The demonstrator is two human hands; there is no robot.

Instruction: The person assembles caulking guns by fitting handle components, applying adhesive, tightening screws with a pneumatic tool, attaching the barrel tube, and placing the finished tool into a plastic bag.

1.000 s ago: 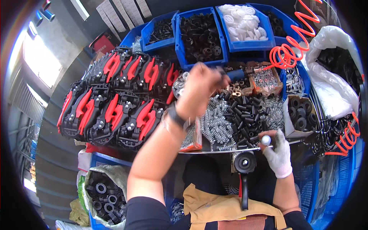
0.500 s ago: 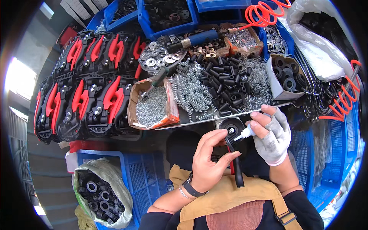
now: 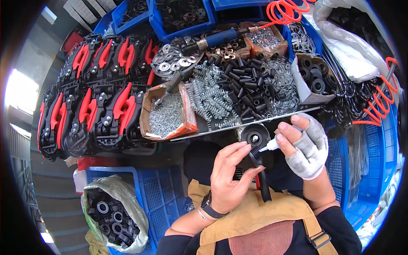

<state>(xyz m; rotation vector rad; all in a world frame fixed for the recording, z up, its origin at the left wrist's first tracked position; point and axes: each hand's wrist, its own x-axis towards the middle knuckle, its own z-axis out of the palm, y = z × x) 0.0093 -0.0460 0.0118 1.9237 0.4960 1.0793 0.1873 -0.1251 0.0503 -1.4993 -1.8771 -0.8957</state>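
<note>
My left hand (image 3: 231, 178) is bare, its thumb and fingers pinching a black lever part with a red piece beside its handle (image 3: 264, 189). A round black cup (image 3: 254, 135) with a metal bolt at its centre sits just beyond the fingertips, by the lever's ridged end. In my right hand (image 3: 304, 148), which wears a grey-white glove with bare fingertips, is a small white squeeze bottle (image 3: 271, 145). Its thin nozzle points left, close to the ridged end of the lever. I cannot tell whether the tip touches it.
Beyond my hands a bench edge (image 3: 238, 128) bears springs (image 3: 208, 93), black tubes (image 3: 244, 85), a box of small screws (image 3: 165, 114) and a blue air tool (image 3: 221, 38). Red-black assemblies (image 3: 89, 108) stand at left. A sack of black rings (image 3: 114, 216) sits lower left.
My right hand with the bottle has moved slightly right, and the nozzle lies flatter. The cup shows more fully. My left hand keeps its pinch.
</note>
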